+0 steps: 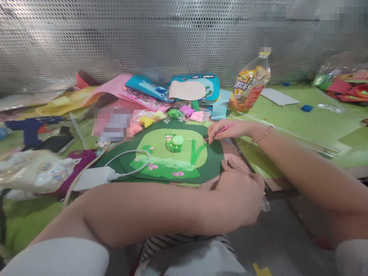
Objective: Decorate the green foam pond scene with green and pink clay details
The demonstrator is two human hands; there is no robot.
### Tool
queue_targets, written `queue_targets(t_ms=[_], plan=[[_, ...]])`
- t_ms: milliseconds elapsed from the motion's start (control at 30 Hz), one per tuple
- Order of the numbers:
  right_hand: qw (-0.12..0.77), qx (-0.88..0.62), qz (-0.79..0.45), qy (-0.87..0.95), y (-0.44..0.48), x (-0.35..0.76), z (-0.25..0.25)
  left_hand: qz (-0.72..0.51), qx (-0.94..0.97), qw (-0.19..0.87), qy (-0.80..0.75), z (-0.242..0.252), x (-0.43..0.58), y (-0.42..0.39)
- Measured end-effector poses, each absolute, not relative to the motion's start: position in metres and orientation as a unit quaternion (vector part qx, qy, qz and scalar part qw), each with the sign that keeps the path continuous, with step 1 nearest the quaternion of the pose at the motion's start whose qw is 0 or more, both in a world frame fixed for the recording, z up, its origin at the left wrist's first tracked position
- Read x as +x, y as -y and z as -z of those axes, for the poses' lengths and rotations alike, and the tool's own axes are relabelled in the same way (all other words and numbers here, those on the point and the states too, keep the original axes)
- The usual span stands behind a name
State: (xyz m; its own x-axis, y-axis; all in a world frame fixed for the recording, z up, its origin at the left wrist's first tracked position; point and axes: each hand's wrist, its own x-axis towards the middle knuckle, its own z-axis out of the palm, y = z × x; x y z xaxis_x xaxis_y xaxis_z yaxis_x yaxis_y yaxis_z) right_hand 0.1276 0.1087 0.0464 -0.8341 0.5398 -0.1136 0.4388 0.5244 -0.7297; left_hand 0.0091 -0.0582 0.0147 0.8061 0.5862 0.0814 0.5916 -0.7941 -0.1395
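My right hand [222, 131] pinches a thin pink modelling tool [225, 128] over the right side of a clay picture. Its lower end is near a green clay stem with side shoots [195, 150]; whether it touches is hard to tell. The picture has a dark green board [212, 168] with a light green centre, a green snail-like clay figure [175, 142], a grassy clay strip and pink flowers. My left hand [241, 189] is closed at the board's lower right, fingers curled. A bit of clear plastic [266, 204] shows beneath it; what the fingers hold is hidden.
Behind the board lie small bags of coloured clay [175, 114] and blue picture boards [212, 82]. A drink bottle [250, 84] stands at back right. At left are a white charger [93, 178] with its cable, a pouch [37, 170] and a dark blue glue gun [30, 128].
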Motion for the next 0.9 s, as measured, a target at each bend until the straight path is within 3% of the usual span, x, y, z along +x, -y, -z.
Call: queue_targets(t_ms=[367, 900], plan=[[0.023, -0.314, -0.454, 0.834, -0.1031, 0.1255, -0.0508, 0.014, -0.943, 0.080, 0.323, -0.0184, 0.0083, 0.0588], [0.028, -0.315, -0.440, 0.841, -0.1012, 0.1234, -0.0531, 0.018, -0.943, 0.084, 0.321, -0.0181, 0.0073, 0.0580]])
